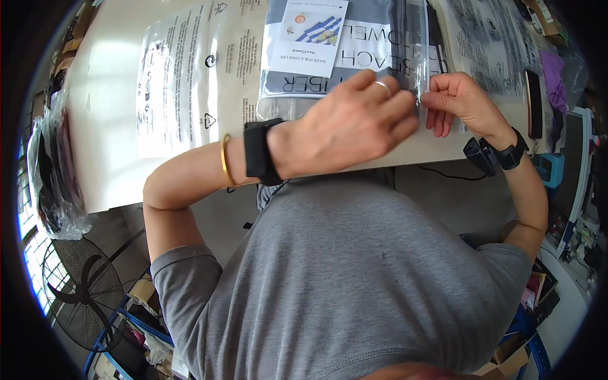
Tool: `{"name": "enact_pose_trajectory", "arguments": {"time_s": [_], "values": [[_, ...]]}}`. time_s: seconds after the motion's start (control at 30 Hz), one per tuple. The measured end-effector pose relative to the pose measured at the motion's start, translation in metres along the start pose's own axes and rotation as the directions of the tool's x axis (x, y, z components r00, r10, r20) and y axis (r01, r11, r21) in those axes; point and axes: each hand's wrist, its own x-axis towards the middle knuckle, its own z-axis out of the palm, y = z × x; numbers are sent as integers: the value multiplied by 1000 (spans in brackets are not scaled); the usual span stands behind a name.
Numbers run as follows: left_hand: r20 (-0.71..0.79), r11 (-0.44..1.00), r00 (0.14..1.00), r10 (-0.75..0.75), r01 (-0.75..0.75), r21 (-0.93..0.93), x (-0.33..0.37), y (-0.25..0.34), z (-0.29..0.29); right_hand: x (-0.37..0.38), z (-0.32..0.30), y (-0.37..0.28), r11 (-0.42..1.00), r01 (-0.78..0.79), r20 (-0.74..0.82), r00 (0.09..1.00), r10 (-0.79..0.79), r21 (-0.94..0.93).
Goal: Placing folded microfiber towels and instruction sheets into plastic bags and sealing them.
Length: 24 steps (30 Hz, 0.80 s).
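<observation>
A clear zip bag [272,109] lies on the table in front of me, holding a folded grey-blue towel [373,41] with large printed letters. A white card [310,60] with a small beach picture sits on the towel. My left hand [361,117] reaches across the bag's near edge, its fingers curled closed at the near right corner; the fingertips are hidden. My right hand [462,104] is at the same corner, thumb and forefinger pinched on the zip edge, other fingers hanging loosely below.
Flat clear printed bags [183,82] cover the table [101,126] left of the towel, and more bags [487,38] lie right. A dark phone-like slab [534,104] and purple cloth [553,79] sit at the right edge. A fan [85,291] stands lower left.
</observation>
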Motion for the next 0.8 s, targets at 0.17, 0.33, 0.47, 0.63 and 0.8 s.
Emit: {"name": "enact_pose_trajectory", "arguments": {"time_s": [0.17, 0.33, 0.47, 0.63, 0.8], "values": [[26, 978, 998, 61, -64, 199, 10, 5, 13, 1, 4, -1, 998, 69, -20, 997, -69, 8], [45, 988, 993, 106, -111, 107, 8, 8, 10, 15, -9, 0, 984, 158, -167, 971, -170, -83], [51, 997, 997, 51, -54, 58, 8, 6, 0, 30, -23, 1, 963, 261, -280, 922, -267, -61], [57, 955, 966, -254, 260, -145, -15, -19, -32, 8, -17, 5, 959, 282, -379, 891, -249, 34], [110, 915, 925, -365, 378, -142, -41, -47, -32, -8, -8, 16, 986, 159, -219, 965, -147, 40]]}}
